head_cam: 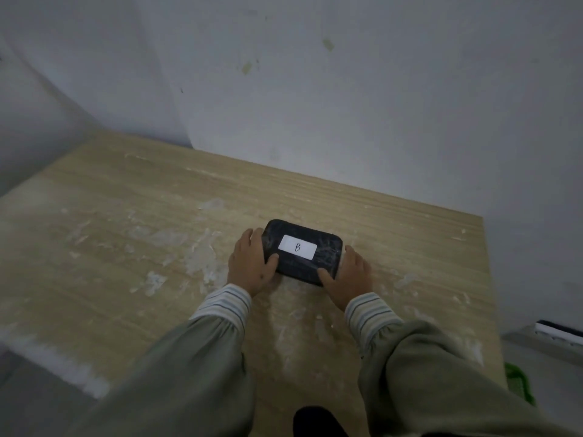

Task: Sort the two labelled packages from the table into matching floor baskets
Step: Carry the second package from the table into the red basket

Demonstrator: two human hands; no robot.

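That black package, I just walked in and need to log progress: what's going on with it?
A person has both hands on the black package, which lies flat on the wooden table with a white label reading B facing up. The left hand grips its left end and the right hand its right end. No other package and no basket can be made out.

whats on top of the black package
A white rectangular label marked "B" sits on the black wrapped package. Left hand and right hand grip its ends, thumbs on top. Its contents are hidden.
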